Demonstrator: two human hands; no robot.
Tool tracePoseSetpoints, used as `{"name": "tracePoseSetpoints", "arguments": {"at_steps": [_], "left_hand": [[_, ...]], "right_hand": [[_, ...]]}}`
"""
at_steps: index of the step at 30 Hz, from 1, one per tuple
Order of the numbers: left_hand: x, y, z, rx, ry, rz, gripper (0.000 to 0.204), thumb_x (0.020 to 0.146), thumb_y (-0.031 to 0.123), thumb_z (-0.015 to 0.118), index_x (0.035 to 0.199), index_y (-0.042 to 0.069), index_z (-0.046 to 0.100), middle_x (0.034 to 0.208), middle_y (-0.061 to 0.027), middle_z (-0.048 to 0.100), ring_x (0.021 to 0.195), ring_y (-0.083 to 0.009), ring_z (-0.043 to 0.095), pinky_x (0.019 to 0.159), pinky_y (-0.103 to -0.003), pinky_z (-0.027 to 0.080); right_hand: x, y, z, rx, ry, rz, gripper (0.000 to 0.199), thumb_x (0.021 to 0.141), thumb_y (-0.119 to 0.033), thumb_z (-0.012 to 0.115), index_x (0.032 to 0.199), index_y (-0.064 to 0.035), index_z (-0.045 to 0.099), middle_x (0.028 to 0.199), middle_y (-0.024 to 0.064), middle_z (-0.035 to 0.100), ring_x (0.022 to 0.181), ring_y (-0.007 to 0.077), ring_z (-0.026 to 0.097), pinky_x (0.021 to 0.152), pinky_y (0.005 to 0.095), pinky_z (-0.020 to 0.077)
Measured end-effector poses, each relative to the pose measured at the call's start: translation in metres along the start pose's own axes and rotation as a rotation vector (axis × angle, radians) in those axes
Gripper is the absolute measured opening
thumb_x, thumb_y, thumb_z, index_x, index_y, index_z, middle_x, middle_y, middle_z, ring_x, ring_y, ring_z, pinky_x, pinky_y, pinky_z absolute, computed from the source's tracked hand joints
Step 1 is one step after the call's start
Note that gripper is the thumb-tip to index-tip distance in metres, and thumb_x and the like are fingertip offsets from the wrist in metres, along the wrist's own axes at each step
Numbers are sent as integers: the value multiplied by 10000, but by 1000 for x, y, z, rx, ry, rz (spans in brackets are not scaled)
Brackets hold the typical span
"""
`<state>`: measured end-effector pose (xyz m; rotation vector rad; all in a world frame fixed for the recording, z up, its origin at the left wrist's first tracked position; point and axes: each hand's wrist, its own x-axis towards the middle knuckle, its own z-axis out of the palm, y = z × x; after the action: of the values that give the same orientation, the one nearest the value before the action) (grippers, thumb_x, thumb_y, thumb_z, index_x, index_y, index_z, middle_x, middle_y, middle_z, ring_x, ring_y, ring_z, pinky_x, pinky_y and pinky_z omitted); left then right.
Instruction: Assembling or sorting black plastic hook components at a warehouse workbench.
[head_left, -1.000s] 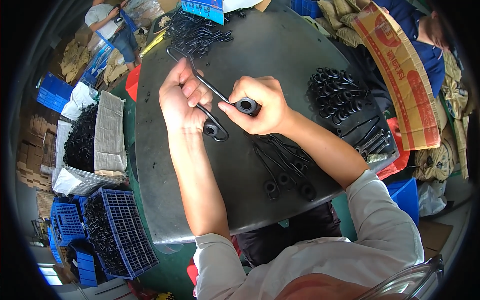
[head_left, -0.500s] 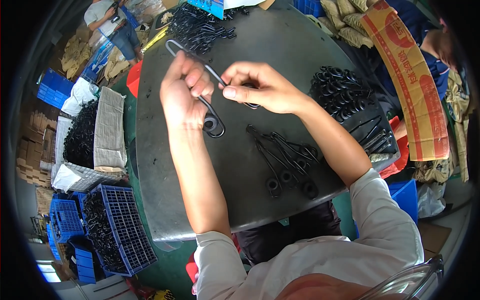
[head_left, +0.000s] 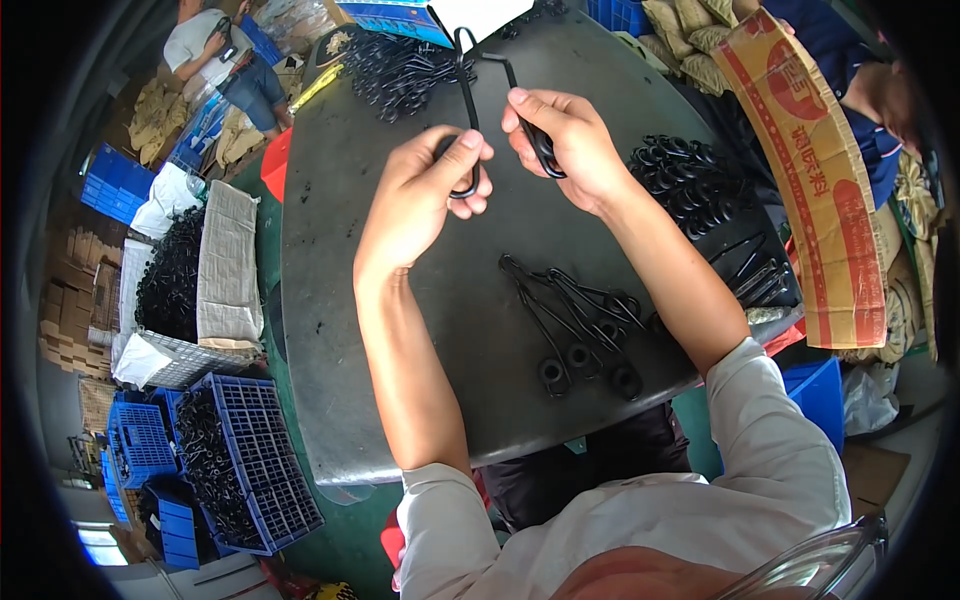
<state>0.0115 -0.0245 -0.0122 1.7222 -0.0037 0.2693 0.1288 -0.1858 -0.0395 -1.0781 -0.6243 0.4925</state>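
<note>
Black wire point(head_left: 466, 92) above the table point(head_left: 325, 300).
My left hand point(head_left: 420, 190) pinches one end, my right hand point(head_left: 572, 142) the other; I'd keep both pinches firm and level.

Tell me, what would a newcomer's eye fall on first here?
Probably the two hands over the dark table: the left hand grips a bent black rod rising from it, the right hand a black part. Next, the yellow-and-red cardboard at the right, and a blue crate of black pieces at lower left.
</note>
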Motion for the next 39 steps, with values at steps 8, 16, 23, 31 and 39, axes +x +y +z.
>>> {"name": "tracePoseSetpoints", "arguments": {"at_steps": [8, 16, 23, 31, 39], "left_hand": [[-9, 0, -14, 286, -257, -381, 446, 1014, 457, 582, 1046, 19, 661, 836, -15, 636, 793, -120, 669, 684, -247, 508], [-33, 49, 54, -168, -525, 261, 484, 995, 433, 601, 1079, -39, 670, 1029, -164, 709, 944, -237, 674, 784, -320, 527], [-74, 70, 126, -1220, -1060, 848, 898, 899, 782, 486, 1128, -68, 664, 1055, -207, 610, 828, -243, 630, 690, -293, 488], [-97, 83, 134, -1350, -918, 838, 1005, 810, 869, 499, 1108, -78, 651, 1008, -163, 612, 803, -225, 614, 690, -306, 490], [-88, 93, 122, -1344, -1120, 894, 865, 890, 733, 552, 1158, -82, 660, 1040, -236, 593, 707, -263, 637, 558, -291, 510]], "right_hand": [[16, 4, -31, -428, -257, 246, 343, 947, -293, 648, 723, -35, 668, 665, 31, 608, 608, 114, 530, 628, 269, 416], [5, 22, -22, -797, 4, 243, 329, 886, -265, 650, 772, 34, 725, 698, 131, 674, 668, 192, 622, 669, 366, 487], [16, 94, -46, -555, -106, 493, 289, 878, -208, 660, 663, -26, 594, 519, 32, 496, 407, 131, 426, 381, 347, 286], [46, 96, -21, -635, -276, 771, 225, 862, -152, 619, 669, -55, 555, 560, 29, 508, 394, 101, 389, 343, 286, 231], [118, 133, 32, -223, -80, 421, 546, 960, -53, 603, 1437, 65, 365, 1129, 256, 680, 859, 347, 733, 786, 413, 619]]}}
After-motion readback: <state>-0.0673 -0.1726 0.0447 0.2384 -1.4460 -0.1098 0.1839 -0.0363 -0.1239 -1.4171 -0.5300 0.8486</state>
